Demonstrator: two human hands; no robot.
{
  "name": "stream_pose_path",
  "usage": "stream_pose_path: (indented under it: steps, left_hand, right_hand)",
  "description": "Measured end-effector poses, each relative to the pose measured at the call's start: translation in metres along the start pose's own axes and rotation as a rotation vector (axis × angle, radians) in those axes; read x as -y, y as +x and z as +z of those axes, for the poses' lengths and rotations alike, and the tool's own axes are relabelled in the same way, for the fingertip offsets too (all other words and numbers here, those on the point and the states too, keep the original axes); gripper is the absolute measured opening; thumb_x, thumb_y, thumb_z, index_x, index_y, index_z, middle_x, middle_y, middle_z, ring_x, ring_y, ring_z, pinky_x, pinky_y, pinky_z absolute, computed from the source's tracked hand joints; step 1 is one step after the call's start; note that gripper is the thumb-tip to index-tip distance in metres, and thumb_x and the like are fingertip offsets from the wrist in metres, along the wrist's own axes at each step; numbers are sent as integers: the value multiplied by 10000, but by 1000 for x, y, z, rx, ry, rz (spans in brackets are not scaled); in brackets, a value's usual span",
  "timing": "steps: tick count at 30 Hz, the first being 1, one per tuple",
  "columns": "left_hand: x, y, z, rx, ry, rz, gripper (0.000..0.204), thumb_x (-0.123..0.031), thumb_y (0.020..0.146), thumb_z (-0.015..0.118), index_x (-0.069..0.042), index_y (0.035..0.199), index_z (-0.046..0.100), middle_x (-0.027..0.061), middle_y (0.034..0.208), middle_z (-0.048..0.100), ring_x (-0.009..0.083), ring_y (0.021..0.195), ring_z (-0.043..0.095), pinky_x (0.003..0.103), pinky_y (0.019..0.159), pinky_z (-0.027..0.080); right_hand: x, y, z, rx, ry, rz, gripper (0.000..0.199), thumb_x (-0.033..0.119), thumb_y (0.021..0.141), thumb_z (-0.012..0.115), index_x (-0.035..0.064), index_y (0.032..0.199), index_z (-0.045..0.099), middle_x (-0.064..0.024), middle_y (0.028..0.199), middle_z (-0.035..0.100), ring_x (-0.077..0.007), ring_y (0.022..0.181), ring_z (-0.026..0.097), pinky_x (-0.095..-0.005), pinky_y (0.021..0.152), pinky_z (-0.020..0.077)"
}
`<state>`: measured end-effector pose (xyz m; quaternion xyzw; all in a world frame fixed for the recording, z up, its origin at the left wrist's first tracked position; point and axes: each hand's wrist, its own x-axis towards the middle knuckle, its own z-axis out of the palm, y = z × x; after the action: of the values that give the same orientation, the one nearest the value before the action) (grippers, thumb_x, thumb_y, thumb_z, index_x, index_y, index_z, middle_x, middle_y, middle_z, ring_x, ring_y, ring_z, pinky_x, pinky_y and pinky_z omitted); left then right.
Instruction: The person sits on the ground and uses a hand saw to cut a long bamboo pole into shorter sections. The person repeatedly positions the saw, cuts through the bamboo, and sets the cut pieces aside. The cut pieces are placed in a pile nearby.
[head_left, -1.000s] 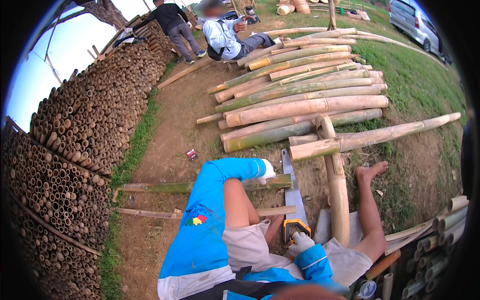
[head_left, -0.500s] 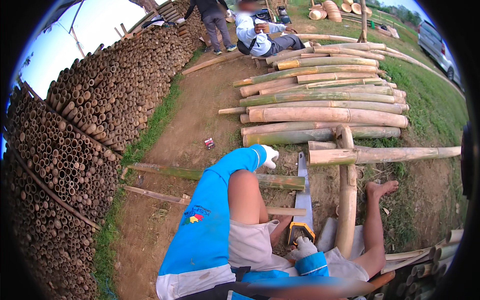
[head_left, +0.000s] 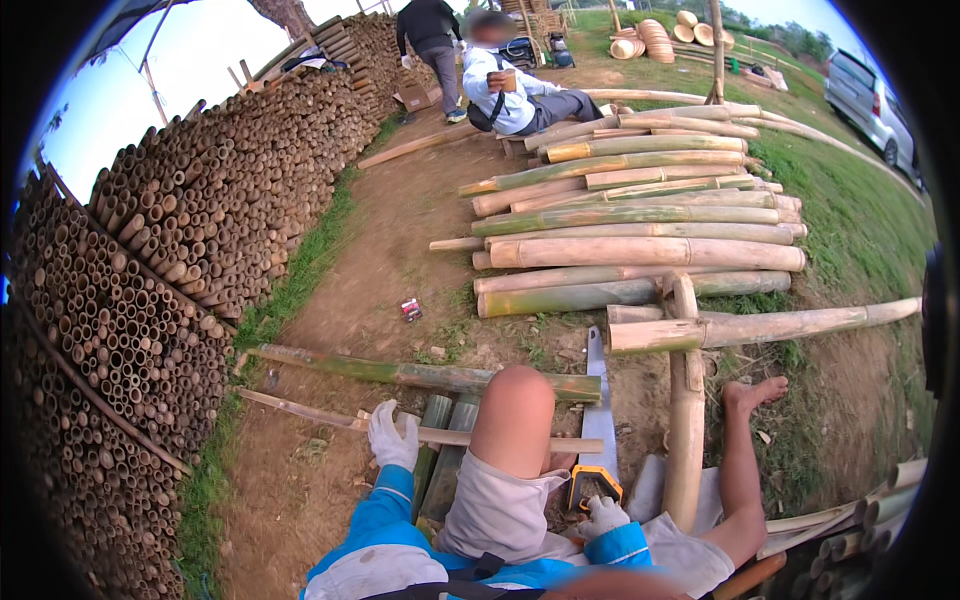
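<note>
My left hand (head_left: 393, 437), in a whitish glove, is over a thin bamboo strip (head_left: 510, 440) left of my raised knee. Its fingers and thumb are apart, and it hides part of the strip. My gloved right hand (head_left: 604, 516) is closed on the yellow-and-black handle of a handsaw (head_left: 597, 415), whose blade points away from me. A green bamboo pole (head_left: 430, 373) lies crosswise beyond the strip, its right end by the blade. Short dark green bamboo pieces (head_left: 452, 460) lie beneath the strip, partly hidden by my leg.
An upright bamboo post (head_left: 687, 430) stands between my legs, with a pale bamboo pole (head_left: 760, 330) across it. Cut bamboo poles (head_left: 640, 252) lie ahead; stacked bamboo (head_left: 230, 190) walls the left. A seated person (head_left: 505, 95) and a standing person (head_left: 430, 40) are farther off. A silver car (head_left: 870, 105) stands right.
My left hand has come back from above the green pole, left and nearer to me, down to the thin strip. My right hand stays on the handsaw.
</note>
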<state>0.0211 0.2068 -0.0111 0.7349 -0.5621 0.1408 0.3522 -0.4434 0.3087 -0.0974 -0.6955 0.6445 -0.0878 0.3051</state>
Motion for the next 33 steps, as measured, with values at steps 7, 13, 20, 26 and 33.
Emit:
stream_pose_path:
  steps: [7,13,20,26,33]
  left_hand:
    - [82,-148,-48,96,256,-558,623,-421,999,685,-44,1474,544,277,1423,601,502,1325,539,594,1136,436]
    - [44,-198,-37,332,172,-769,593,-519,1053,615,-98,1470,626,222,1555,574,449,1579,348,551,1277,348]
    - [19,-206,-81,424,-53,-678,626,-529,1037,635,-94,1486,597,200,1533,544,422,1501,444,527,1236,402]
    - [6,-205,-103,762,-38,-472,1050,-635,873,772,-51,1649,374,213,1620,487,386,1515,435,493,1254,392]
    - [4,-197,-95,803,-13,-521,1057,-529,823,865,-71,1632,362,246,1463,591,437,1369,557,523,1142,483]
  right_hand:
    - [-13,3,7,99,-21,-99,497,315,850,761,24,1231,629,-272,1186,665,-509,1078,662,-601,894,568]
    - [-29,13,-16,86,-168,-143,395,249,890,752,97,1242,658,-249,1179,666,-496,1055,670,-563,907,559]
    - [-23,27,-103,239,-91,-311,420,200,848,717,8,1202,599,-281,1165,618,-535,1090,602,-602,911,508]
    - [4,-20,-199,-201,-488,-325,471,138,901,781,70,1345,640,-195,1117,618,-445,972,619,-551,826,524]
    - [76,-130,-246,-441,-193,-74,403,47,958,730,23,1356,666,-167,1000,648,-342,875,661,-445,803,550]
